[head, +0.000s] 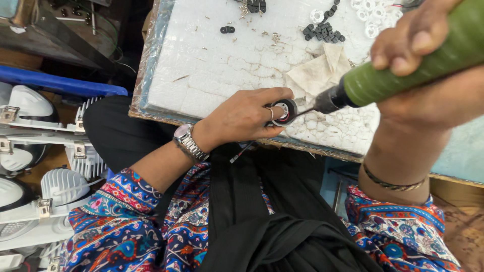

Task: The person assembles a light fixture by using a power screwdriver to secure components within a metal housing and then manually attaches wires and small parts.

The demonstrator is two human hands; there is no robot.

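Keep your left hand [242, 118] clamped on the round black part [283, 111], and your right hand [413, 43], gripping the green screwdriver [403, 70], square to it

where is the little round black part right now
In the head view, the round black part sits just right of centre, pinched in the left hand at the near edge of the white foam board, with the green screwdriver's tip against it.
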